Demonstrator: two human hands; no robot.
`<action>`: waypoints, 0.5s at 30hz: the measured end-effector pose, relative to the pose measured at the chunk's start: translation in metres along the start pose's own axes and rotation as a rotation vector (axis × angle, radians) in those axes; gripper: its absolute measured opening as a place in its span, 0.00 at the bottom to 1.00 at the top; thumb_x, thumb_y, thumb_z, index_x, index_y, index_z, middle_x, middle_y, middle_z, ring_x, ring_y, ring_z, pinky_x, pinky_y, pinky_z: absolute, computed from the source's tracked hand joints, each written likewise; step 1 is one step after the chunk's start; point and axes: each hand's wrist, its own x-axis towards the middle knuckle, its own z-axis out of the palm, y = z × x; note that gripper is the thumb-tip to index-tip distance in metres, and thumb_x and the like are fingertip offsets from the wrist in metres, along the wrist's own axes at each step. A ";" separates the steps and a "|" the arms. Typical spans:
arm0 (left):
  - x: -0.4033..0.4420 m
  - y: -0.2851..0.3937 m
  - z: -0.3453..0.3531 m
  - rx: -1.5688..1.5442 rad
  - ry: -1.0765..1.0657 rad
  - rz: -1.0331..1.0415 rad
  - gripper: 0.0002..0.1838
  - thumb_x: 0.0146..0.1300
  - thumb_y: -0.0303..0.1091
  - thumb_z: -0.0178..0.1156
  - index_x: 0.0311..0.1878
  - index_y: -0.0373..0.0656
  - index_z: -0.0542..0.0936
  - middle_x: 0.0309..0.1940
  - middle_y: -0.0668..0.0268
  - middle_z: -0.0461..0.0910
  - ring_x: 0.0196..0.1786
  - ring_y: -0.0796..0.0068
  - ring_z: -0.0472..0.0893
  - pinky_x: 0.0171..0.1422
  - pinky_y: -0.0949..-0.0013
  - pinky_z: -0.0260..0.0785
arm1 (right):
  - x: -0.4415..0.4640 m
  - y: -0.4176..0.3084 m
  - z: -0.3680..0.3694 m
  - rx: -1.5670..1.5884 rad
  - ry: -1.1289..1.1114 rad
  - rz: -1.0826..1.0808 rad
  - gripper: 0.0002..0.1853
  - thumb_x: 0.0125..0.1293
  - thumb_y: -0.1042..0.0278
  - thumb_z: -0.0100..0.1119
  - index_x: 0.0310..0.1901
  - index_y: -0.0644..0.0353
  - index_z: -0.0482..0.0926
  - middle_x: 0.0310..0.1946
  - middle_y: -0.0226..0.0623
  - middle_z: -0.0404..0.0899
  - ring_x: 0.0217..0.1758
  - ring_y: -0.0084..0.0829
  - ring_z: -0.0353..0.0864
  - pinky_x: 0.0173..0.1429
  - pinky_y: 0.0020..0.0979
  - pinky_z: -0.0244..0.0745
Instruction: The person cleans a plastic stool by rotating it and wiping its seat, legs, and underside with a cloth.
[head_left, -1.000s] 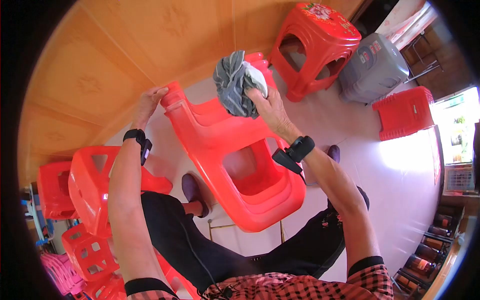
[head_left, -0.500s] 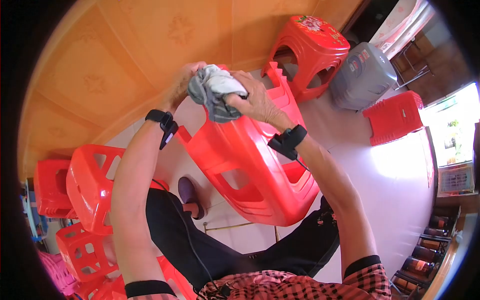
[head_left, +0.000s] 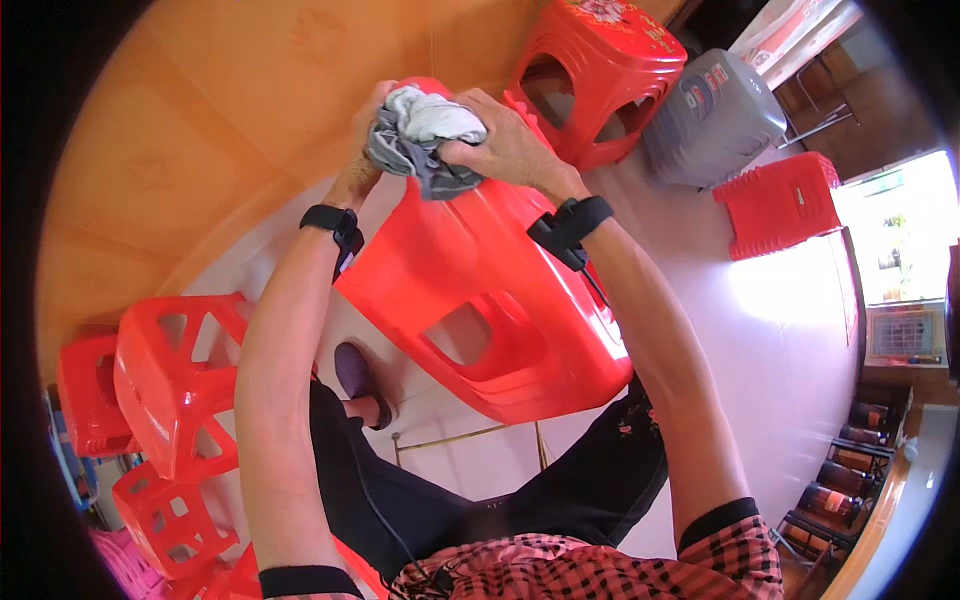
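Observation:
A red plastic stool (head_left: 540,350) lies tipped over between my knees, its legs pointing away from me toward the wall. A crumpled grey and white cloth (head_left: 432,125) is bunched over the far leg end. My right hand (head_left: 508,148) presses the cloth from the right, thumb on top and fingers curled over the far side. From the left, my left hand (head_left: 368,150) closes on the cloth's other edge; its fingers are mostly hidden behind the cloth. Each wrist wears a black strap with a small device.
A red stool with a flower print (head_left: 600,80) stands by the orange wall (head_left: 250,130). Next to it are a grey plastic stool (head_left: 715,120) and another red stool (head_left: 780,205). Several red stools (head_left: 175,390) crowd the left side. Bottles (head_left: 840,490) sit in a rack at lower right.
Both hands and the cloth have moved slightly up in view. The stool has turned a little, and the surrounding scene has shifted with the camera.

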 end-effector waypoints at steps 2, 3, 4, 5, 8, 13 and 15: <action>0.009 -0.028 -0.013 0.239 0.096 0.006 0.24 0.61 0.39 0.60 0.56 0.39 0.67 0.50 0.60 0.77 0.52 0.73 0.76 0.56 0.71 0.69 | 0.005 0.012 0.003 -0.012 -0.018 -0.030 0.33 0.47 0.46 0.65 0.49 0.63 0.75 0.46 0.44 0.75 0.51 0.45 0.74 0.56 0.41 0.69; 0.010 -0.026 -0.012 0.238 0.096 -0.002 0.24 0.61 0.39 0.60 0.56 0.39 0.67 0.50 0.60 0.77 0.52 0.73 0.76 0.56 0.71 0.69 | 0.007 0.018 0.005 -0.019 -0.032 -0.072 0.33 0.47 0.45 0.64 0.49 0.64 0.75 0.47 0.45 0.74 0.52 0.45 0.73 0.56 0.41 0.69; 0.014 -0.017 -0.010 0.509 0.088 0.204 0.25 0.59 0.39 0.62 0.56 0.39 0.67 0.49 0.60 0.77 0.51 0.72 0.76 0.55 0.71 0.69 | 0.010 0.020 0.006 -0.015 -0.035 -0.066 0.33 0.47 0.45 0.64 0.49 0.64 0.75 0.47 0.45 0.74 0.52 0.45 0.73 0.56 0.41 0.69; 0.017 -0.008 -0.008 0.775 0.077 0.410 0.26 0.57 0.39 0.64 0.55 0.39 0.68 0.48 0.60 0.77 0.51 0.71 0.76 0.55 0.70 0.70 | 0.013 0.022 0.005 -0.014 -0.058 -0.032 0.34 0.47 0.44 0.65 0.49 0.64 0.75 0.48 0.46 0.74 0.52 0.46 0.73 0.56 0.41 0.69; 0.037 -0.008 -0.008 0.287 -0.160 0.120 0.22 0.59 0.37 0.63 0.53 0.40 0.70 0.43 0.62 0.78 0.47 0.72 0.77 0.55 0.70 0.69 | 0.021 0.024 -0.005 -0.004 -0.099 0.036 0.35 0.46 0.43 0.65 0.49 0.65 0.76 0.48 0.50 0.73 0.52 0.47 0.73 0.56 0.41 0.69; 0.060 -0.019 0.017 -0.705 -0.227 -0.497 0.09 0.65 0.41 0.56 0.36 0.46 0.71 0.39 0.64 0.77 0.45 0.73 0.78 0.52 0.66 0.72 | 0.015 0.044 -0.010 -0.003 0.015 0.069 0.36 0.45 0.43 0.65 0.49 0.66 0.76 0.45 0.54 0.74 0.50 0.48 0.74 0.55 0.41 0.69; 0.065 -0.023 0.026 -0.609 -0.219 -0.371 0.09 0.65 0.40 0.55 0.33 0.47 0.72 0.33 0.66 0.77 0.42 0.72 0.78 0.49 0.66 0.73 | 0.016 0.047 -0.017 -0.014 0.025 0.081 0.35 0.45 0.43 0.65 0.49 0.66 0.76 0.44 0.53 0.74 0.50 0.48 0.74 0.55 0.41 0.70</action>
